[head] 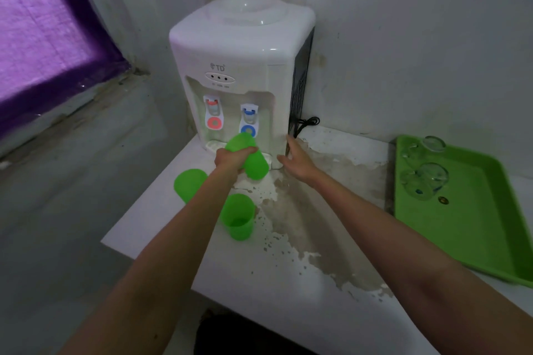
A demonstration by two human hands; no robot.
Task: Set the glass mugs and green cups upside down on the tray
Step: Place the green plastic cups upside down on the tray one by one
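Observation:
My left hand (pixel 232 159) grips a green cup (pixel 250 157), held tilted in the air in front of the water dispenser. Another green cup (pixel 189 184) stands at the table's left edge, partly behind my left forearm. A third green cup (pixel 238 217) stands upright, mouth up, nearer to me. My right hand (pixel 294 157) hovers open beside the dispenser's right corner, holding nothing. On the right lies a green tray (pixel 473 228) with two glass mugs, one at its far end (pixel 432 145) and one nearer the middle (pixel 427 180), both upside down.
A white water dispenser (pixel 239 66) with red and blue taps stands at the back of the white table (pixel 288 274), whose top is stained and peeling. A black cord (pixel 307 122) lies behind it. A purple-curtained window is on the left wall.

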